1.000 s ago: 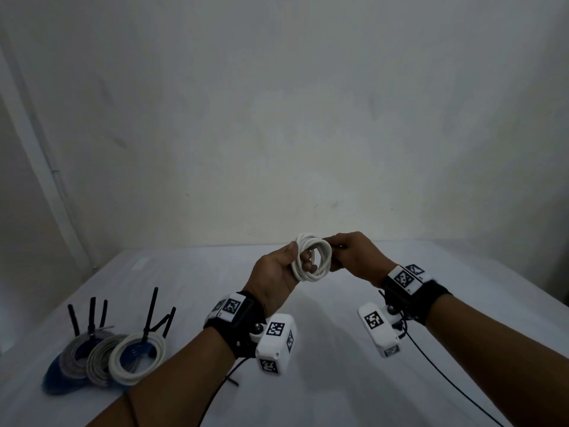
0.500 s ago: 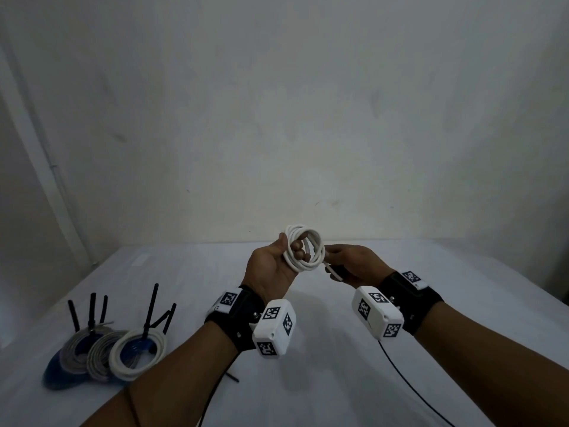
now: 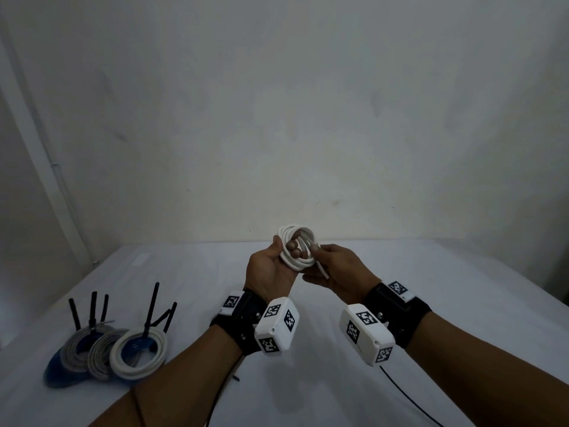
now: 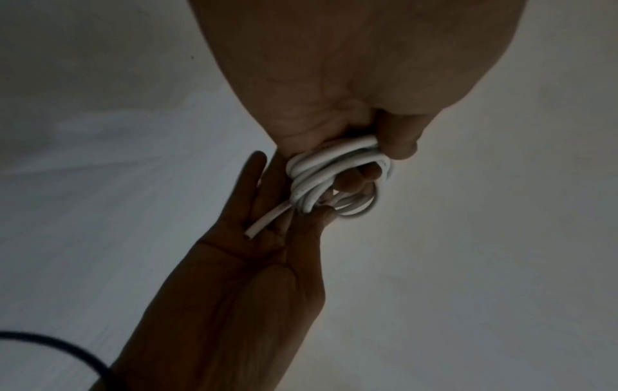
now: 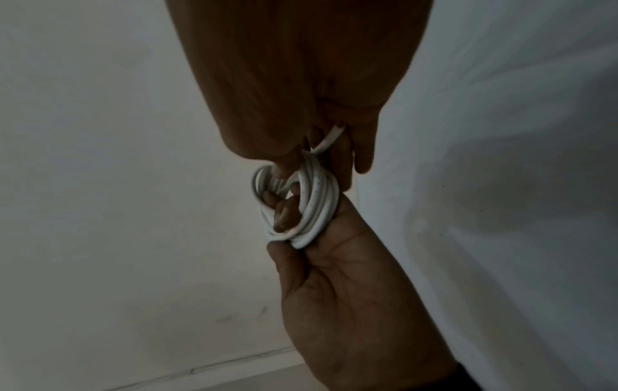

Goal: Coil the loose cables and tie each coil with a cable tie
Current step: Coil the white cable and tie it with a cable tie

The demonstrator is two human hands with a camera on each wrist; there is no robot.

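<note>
Left hand point(image 3: 271, 269) fingers curl through the white coil point(image 3: 297, 251), while the cable end point(image 3: 321, 269) pokes toward the right hand point(image 3: 335, 272) fingers pinching it

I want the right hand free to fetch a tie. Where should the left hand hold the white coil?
Across the bundled strands on the white coil's left side, left hand fingers through the centre, thumb outside. The loose end juts right, so trap it too.

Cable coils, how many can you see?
5, maybe more hidden. One white coil is held up in the left hand and right hand. On the table's left lie overlapping a white coil, two grey coils and a blue coil.
</note>
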